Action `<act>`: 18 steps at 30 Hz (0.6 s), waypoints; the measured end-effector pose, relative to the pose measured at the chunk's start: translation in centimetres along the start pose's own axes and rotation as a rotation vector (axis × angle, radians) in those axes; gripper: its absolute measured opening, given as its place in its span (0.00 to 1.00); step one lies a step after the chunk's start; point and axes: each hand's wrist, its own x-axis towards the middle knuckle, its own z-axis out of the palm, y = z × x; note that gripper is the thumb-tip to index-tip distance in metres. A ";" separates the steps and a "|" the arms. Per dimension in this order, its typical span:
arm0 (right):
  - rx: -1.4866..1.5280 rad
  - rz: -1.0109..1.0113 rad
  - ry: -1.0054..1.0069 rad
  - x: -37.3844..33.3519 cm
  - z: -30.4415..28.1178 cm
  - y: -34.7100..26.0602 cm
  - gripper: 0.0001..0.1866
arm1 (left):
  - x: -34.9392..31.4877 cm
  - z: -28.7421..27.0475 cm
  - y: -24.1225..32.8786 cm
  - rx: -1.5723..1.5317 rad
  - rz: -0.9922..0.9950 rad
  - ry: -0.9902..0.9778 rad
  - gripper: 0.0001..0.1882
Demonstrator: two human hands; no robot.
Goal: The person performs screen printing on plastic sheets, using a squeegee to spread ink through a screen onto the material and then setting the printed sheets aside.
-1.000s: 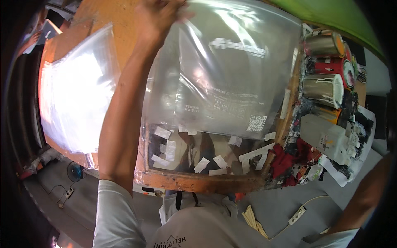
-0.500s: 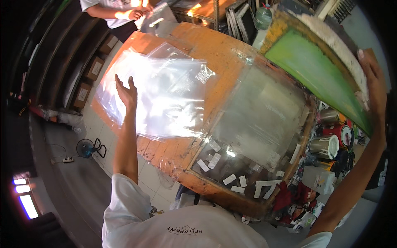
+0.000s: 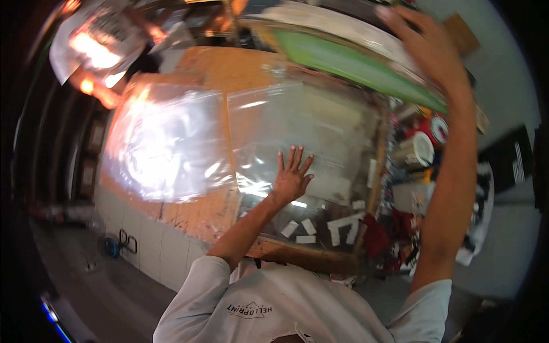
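My left hand lies with its fingers spread on a clear plastic bag, over the right half of the table. Under the bag is a glass-like plate set into the tabletop. At the far right, my right hand is closed on the upper edge of a tilted screen printing frame with green mesh. The frame stands raised above the plate's far edge. More clear bags lie spread in a shiny pile on the left of the table.
White strips are stuck along the plate's near side. Paint cans and a dark red cloth crowd the right side. Another person stands at the far left corner. A small fan is on the floor at left.
My left hand has moved right and nearer, from over the bag pile to the plate, where a bag now lies. My view has turned; the frame is still held raised.
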 end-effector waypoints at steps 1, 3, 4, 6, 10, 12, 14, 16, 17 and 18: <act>0.067 -0.034 0.022 0.0 0.3 -0.2 0.34 | 1.2 0.6 1.0 -0.021 0.077 -0.039 0.37; 0.026 -0.130 0.074 0.1 1.0 -0.3 0.25 | 2.9 1.4 3.0 -0.080 0.180 -0.086 0.38; 0.009 -0.183 0.096 0.3 1.4 -0.3 0.23 | 3.5 1.8 4.0 -0.097 0.215 -0.115 0.38; -0.003 -0.188 0.084 0.2 1.7 0.0 0.23 | 4.3 2.3 5.9 -0.117 0.263 -0.161 0.38; 0.039 -0.177 0.040 -0.9 1.1 0.4 0.23 | 4.4 2.6 8.3 -0.141 0.250 -0.194 0.38; 0.056 -0.169 0.024 -1.5 0.3 0.3 0.23 | 3.9 2.4 8.6 -0.108 0.156 -0.150 0.37; 0.073 -0.163 0.009 -2.0 -0.3 0.1 0.23 | 3.0 2.1 8.5 -0.024 -0.003 -0.096 0.36; 0.082 -0.161 -0.003 -2.3 -0.8 -0.2 0.23 | 1.8 1.8 8.1 0.010 -0.053 -0.065 0.35; 0.087 -0.157 -0.012 -2.4 -0.9 -0.4 0.23 | 1.1 1.6 7.9 0.028 -0.098 -0.068 0.35; 0.092 -0.154 -0.016 -2.6 -1.1 -0.6 0.23 | 0.5 1.5 7.7 0.009 -0.097 -0.091 0.34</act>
